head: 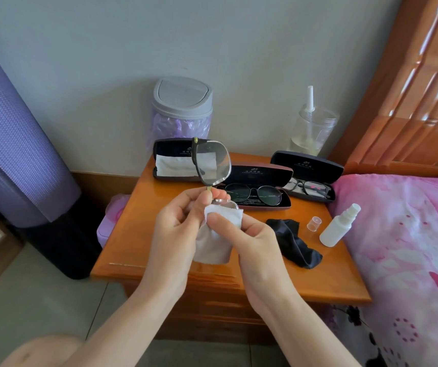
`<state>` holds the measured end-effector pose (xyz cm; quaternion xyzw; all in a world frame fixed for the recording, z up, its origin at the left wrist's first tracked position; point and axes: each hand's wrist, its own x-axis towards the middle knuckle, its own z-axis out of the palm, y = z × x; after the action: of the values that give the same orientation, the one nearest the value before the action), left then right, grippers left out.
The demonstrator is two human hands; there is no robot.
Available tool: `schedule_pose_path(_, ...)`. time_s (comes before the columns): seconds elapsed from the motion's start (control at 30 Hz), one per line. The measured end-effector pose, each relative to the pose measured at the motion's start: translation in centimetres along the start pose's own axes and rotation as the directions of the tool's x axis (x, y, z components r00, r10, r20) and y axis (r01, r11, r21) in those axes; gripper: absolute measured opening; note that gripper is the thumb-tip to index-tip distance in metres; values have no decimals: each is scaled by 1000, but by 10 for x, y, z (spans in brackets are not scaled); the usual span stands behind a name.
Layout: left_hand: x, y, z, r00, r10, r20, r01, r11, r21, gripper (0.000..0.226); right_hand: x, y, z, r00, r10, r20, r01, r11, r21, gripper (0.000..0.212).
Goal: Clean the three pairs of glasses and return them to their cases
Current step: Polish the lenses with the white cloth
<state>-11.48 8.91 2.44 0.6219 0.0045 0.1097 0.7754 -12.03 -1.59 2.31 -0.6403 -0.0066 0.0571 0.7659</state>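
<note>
wiping one lens looked the step in hand: left hand (175, 221) pinched the glasses (213, 161) at the bridge, right hand (244, 234) pinched white cloth (224, 215) round the lens below that grip. next likely called for the lens above it, then the empty case (171, 146) beyond.

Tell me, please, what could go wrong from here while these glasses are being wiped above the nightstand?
The glasses are held only near the bridge by the left hand while the right hand rubs the lower lens through the white cloth; hard rubbing could twist the frame, or they might slip onto the nightstand. The uncapped spray bottle stands near the nightstand's edge beside the bed, its cap loose nearby; a nudge could tip it.
</note>
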Motion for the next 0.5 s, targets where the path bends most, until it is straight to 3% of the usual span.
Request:
schedule_pose_path(0.2,4,4,-7,998,-59,23,61,990,-129,21,-1,-3,-7,998,21,53,-11,982,-189,45)
schedule_pose_path(0.37,7,5,-10,994,-96,49,104,974,-201,21,-3,-9,-16,995,-10,102,35,969,-246,11)
schedule_pose_path(0.5,7,6,-8,995,-87,51,97,968,-230,19,-3,-12,-19,993,9,115,18,974,-228,9)
